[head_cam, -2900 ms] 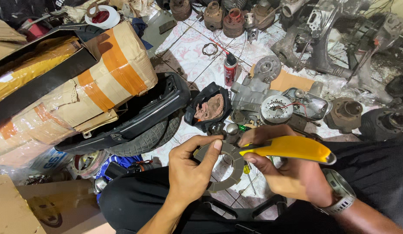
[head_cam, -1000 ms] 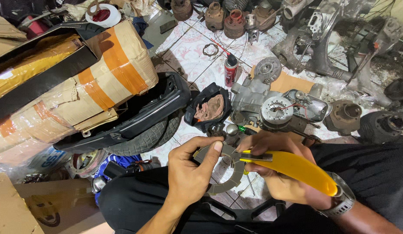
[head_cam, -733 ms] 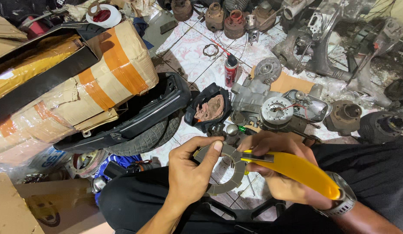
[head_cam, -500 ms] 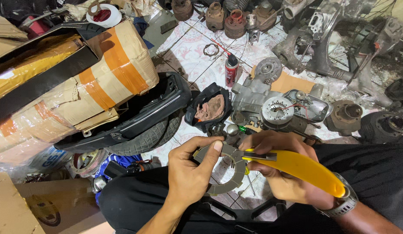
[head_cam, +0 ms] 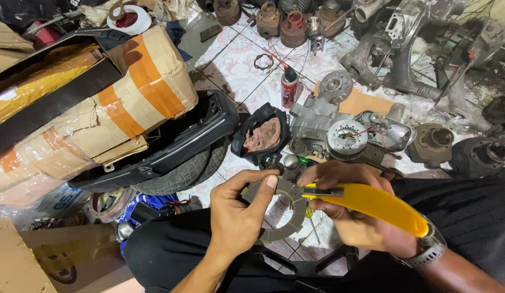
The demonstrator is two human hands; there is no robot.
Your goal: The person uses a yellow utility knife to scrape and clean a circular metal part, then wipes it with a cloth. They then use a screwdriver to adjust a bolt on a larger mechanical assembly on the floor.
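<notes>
My left hand pinches a flat grey ring-shaped plate by its upper left rim, thumb on top. My right hand grips a yellow-handled utility knife, and the knife's metal tip rests against the upper edge of the ring. Both hands hover over my lap in black trousers. Just beyond them on the tiled floor sits a grey engine casing with a round stator.
A black tray with a pinkish rag lies left of the casing. A red spray can stands behind it. A taped cardboard bundle, a black seat and tyre fill the left. Cylinders and engine parts crowd the back and right.
The knife handle has tilted down to the right and its tip has come onto the ring's upper edge. The left hand keeps the ring in nearly the same place.
</notes>
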